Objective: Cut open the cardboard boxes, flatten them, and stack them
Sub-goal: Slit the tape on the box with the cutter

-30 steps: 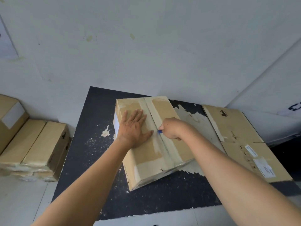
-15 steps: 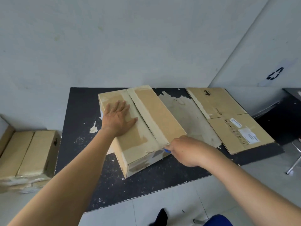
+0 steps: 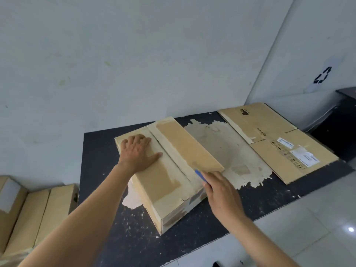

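Note:
A long tan cardboard box (image 3: 163, 182) lies on the black mat (image 3: 100, 170), taped along its top. Its centre seam is slit and the right flap (image 3: 188, 147) stands slightly raised. My left hand (image 3: 137, 151) presses flat on the box's left flap near the far end. My right hand (image 3: 217, 187) grips a blue cutter (image 3: 199, 175), whose tip sits at the near end of the raised flap. A flattened box (image 3: 277, 139) with white labels lies on the mat at the right.
Several uncut boxes (image 3: 38, 214) are stacked on the floor at the left. A worn pale patch (image 3: 227, 151) marks the mat between the boxes. Walls stand behind, and a dark cabinet (image 3: 339, 128) at the far right. Tiled floor (image 3: 300, 228) lies in front.
My right hand drew the cutter along the centre seam from the middle to the near end, then lifted it to the right flap's near edge. The left hand stayed pressed on the box.

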